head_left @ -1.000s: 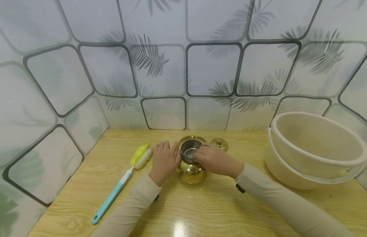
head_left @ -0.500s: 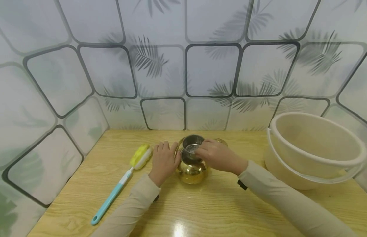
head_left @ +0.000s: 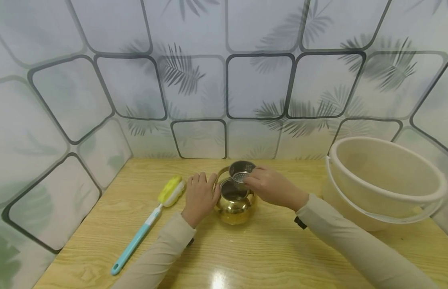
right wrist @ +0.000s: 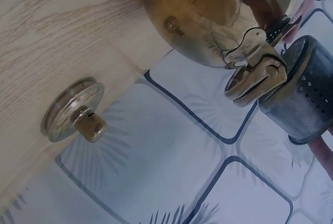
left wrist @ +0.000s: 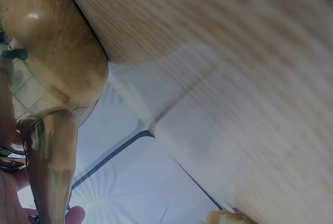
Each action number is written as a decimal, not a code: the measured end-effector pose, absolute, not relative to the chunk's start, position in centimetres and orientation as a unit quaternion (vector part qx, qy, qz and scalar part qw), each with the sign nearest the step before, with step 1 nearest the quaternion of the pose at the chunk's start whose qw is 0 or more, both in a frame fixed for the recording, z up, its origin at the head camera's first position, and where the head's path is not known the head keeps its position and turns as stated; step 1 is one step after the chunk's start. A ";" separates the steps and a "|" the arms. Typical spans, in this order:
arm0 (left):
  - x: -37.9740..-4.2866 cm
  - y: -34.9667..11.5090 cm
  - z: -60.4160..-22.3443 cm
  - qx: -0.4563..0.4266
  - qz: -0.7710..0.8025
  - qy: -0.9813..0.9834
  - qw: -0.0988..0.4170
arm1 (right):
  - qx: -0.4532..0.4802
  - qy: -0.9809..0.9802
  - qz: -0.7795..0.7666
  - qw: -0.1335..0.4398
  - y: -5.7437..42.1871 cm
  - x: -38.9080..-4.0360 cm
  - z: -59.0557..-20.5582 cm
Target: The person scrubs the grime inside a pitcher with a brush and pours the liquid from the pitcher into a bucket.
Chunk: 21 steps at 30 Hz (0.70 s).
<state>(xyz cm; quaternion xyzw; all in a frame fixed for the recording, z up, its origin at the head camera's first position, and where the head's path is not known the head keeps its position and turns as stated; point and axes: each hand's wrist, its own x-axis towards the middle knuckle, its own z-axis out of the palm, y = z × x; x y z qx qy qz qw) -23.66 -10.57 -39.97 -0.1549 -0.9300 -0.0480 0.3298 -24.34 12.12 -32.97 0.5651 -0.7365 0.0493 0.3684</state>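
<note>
A shiny gold-coloured teapot (head_left: 234,208) stands upright on the table, its mouth uncovered. Its spout (left wrist: 52,156) shows in the left wrist view, with fingers to either side of it. My left hand (head_left: 201,196) lies at the pot's left side and holds it there by the spout. Between its thumb and fingers my right hand (head_left: 276,188) pinches the rim of a perforated metal tea strainer (right wrist: 302,99). The strainer is raised above the pot's mouth, slightly to the right, beside the raised handle (head_left: 223,171).
The knobbed teapot lid (right wrist: 78,112) lies on the table (head_left: 245,257) behind the right hand. To the left lies a bottle brush (head_left: 148,222) with a yellow-and-white sponge head and blue handle. A large cream bucket (head_left: 383,208) stands right. A patterned wall backs the table.
My right hand has lifted the tea strainer up out of the teapot's mouth and shifted it slightly right, now covering the lid in the head view. My left hand has stayed in place.
</note>
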 end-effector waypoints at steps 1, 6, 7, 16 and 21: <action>-23.6 -10.6 -40.0 -0.155 -0.048 -0.930 0.330 | 0.564 -0.738 0.053 0.367 12.3 -24.4 -33.0; -23.6 -10.6 -39.9 -0.154 -0.045 -0.931 0.329 | 0.556 -0.746 0.069 0.359 13.0 -24.5 -33.0; -23.5 -10.6 -39.9 -0.154 -0.045 -0.931 0.329 | 0.555 -0.748 0.073 0.358 13.2 -24.6 -33.0; -23.6 -10.7 -40.1 -0.158 -0.048 -0.930 0.329 | 0.543 -0.753 0.086 0.363 14.2 -25.2 -33.0; -23.7 -10.7 -40.1 -0.159 -0.054 -0.931 0.326 | 0.536 -0.756 0.076 0.367 14.8 -25.4 -32.9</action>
